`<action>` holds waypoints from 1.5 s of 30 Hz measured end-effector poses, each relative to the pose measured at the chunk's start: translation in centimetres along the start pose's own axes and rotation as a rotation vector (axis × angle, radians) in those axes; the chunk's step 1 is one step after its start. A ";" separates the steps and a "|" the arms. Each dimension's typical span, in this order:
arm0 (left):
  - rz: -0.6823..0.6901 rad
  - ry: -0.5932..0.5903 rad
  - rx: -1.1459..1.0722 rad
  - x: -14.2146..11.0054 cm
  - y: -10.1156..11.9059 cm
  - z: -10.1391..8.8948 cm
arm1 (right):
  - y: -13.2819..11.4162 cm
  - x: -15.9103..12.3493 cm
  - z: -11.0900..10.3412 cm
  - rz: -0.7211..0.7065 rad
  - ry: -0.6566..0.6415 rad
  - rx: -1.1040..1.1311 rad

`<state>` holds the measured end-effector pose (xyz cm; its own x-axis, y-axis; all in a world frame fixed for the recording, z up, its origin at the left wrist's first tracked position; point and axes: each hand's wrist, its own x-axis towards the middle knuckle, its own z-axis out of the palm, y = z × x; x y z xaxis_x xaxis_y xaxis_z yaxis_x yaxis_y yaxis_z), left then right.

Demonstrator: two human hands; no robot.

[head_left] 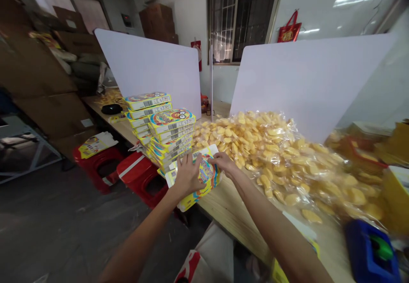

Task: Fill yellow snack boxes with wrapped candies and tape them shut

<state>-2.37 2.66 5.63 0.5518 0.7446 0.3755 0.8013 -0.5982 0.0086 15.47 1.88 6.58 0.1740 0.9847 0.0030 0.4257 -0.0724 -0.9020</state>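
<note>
At the table's front edge, a colourful yellow cardboard box with white flaps at its ends is tilted between my two hands. My left hand grips it from the left, fingers over the printed face and the thumb pointing up. At the upper right edge, my right hand holds the box with bent fingers; some fingertips are hidden. Just behind my left hand rise stacks of closed boxes with the same print. Right of the hands, a large heap of yellow oval pieces in clear plastic bags covers the table.
White divider panels stand along the back of the wooden table. Red stools are at the left, one bearing flat printed cardboard. A blue tape dispenser sits at the lower right, near a red basket.
</note>
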 end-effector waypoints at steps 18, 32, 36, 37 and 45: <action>-0.002 -0.252 -1.314 -8.1 14.7 2.0 | 11.7 -24.7 -4.5 -0.036 0.468 0.461; 0.179 -0.445 -1.369 -12.3 16.1 4.5 | 15.4 -32.8 -3.8 -0.020 0.462 0.143; 0.071 -0.453 -1.409 -11.9 16.1 4.8 | 15.0 -32.2 -3.8 -0.010 0.515 0.347; 0.053 -0.476 -1.433 -11.9 15.9 4.9 | 14.9 -32.2 -3.8 -0.001 0.499 0.387; 0.346 -0.590 -1.268 -10.7 14.7 3.5 | 14.1 -32.4 -4.6 -0.018 0.327 0.308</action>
<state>4.30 -13.13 -1.49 0.9370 0.3345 0.1010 0.0409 -0.3923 0.9189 19.91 -31.75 -4.27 0.4620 0.8798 0.1116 0.1557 0.0434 -0.9869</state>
